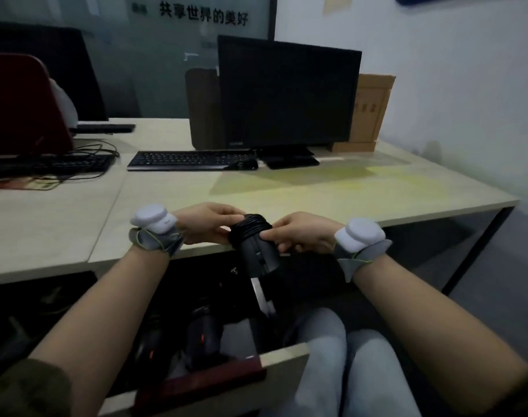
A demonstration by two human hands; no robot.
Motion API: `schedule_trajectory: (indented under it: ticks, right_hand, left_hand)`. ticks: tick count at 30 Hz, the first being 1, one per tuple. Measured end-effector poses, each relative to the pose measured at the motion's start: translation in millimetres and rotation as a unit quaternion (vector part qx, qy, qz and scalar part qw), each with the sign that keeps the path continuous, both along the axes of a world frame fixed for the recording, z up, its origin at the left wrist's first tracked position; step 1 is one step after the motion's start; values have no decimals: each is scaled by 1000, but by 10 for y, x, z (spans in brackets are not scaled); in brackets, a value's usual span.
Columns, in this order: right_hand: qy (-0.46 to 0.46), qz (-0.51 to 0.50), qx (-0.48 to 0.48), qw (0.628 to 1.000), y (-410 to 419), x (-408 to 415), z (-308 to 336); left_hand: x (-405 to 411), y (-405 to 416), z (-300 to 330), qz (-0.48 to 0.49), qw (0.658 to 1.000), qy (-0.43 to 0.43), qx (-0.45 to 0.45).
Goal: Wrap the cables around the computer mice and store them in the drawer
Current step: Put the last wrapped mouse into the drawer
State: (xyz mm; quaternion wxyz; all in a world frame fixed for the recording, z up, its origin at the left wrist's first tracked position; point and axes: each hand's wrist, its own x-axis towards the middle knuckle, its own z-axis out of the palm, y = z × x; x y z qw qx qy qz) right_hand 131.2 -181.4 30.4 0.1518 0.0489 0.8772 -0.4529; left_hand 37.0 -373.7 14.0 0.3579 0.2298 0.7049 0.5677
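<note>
Mouse (258, 251) hangs over the open drawer (284, 361), left hand (208, 222) gripping its coiled cable (250, 225), right hand (302, 233) pinching the last turn. Tucking the loose end under a tight loop should stop unwinding.

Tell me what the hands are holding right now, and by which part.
Both hands hold one black mouse: the left hand at its cable-wrapped end, the right hand pinching the coils' right side.

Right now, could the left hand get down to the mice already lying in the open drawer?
Probably yes, once freed. The left hand grips the cable-wrapped mouse with the right hand. The drawer stands open just below, and nothing covers the stored mice.
</note>
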Motion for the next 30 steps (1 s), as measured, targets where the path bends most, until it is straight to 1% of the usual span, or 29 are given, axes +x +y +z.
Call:
schedule_trajectory:
  ticks: [3,5,8,11,16,19,20,22,24,26,30]
  right_hand:
    - [-61,16,63,996,-196,88,-286]
    - [-88,28,99,991,-312,138,-452]
    - [-110,46,130,984,-488,188,-661]
    - [-110,79,198,971,-625,238,-763]
    - [-91,136,292,942,-805,338,-785]
    - [-63,164,388,904,-936,387,-778]
    - [-49,167,421,890,-982,409,-787]
    - [-12,157,465,871,-1038,463,-819]
    - [27,145,499,854,-1037,501,-876]
    - [51,150,528,834,-1023,522,-916]
    - [109,154,528,828,-988,512,-920]
  left_hand:
    - [89,-169,-368,-12,997,-58,-39]
    - [139,-239,-560,-26,994,-72,-78]
    - [195,-326,-761,-46,987,-86,-126]
    - [248,-354,-845,-58,978,-88,-182]
    - [344,-323,-902,-73,963,-8,-259]
    - [389,-247,-880,-83,951,40,-297]
    - [409,-216,-865,-86,943,66,-315]
    - [440,-157,-836,-113,917,138,-357]
    - [463,-112,-794,-134,898,181,-379]
    - [455,-92,-784,-152,889,194,-385]
    - [489,-45,-814,-165,877,232,-387]
